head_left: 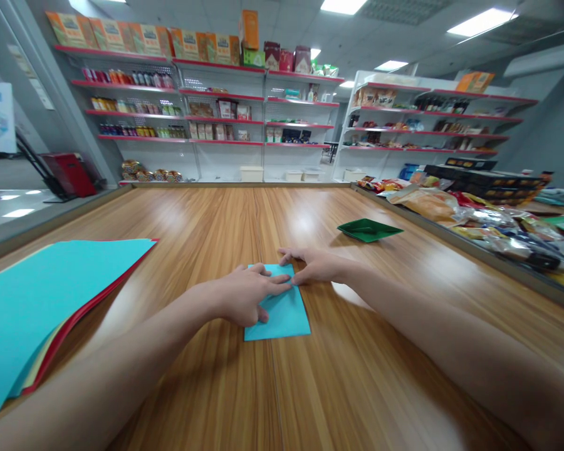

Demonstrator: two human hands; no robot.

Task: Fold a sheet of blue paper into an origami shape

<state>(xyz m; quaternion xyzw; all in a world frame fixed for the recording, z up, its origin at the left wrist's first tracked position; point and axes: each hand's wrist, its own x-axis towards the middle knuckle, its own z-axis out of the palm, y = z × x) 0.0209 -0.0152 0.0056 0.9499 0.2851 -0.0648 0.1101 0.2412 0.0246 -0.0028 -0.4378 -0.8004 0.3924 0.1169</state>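
The left hand (245, 293) lay across blue paper (286, 318); the right hand (314, 264) touched its far right corner. Folded green paper (370, 230) sat farther right, stacked sheets (51, 288) left.

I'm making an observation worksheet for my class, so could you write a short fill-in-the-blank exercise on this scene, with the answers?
1. The left hand rests on a small sheet of light ____ paper.
2. The folded paper shape beyond the right hand is ____.
3. A stack of larger sheets lies on the table to the person's ____.
4. The shelves beyond the table have ____ front edges.

Missing words: blue; green; left; red.
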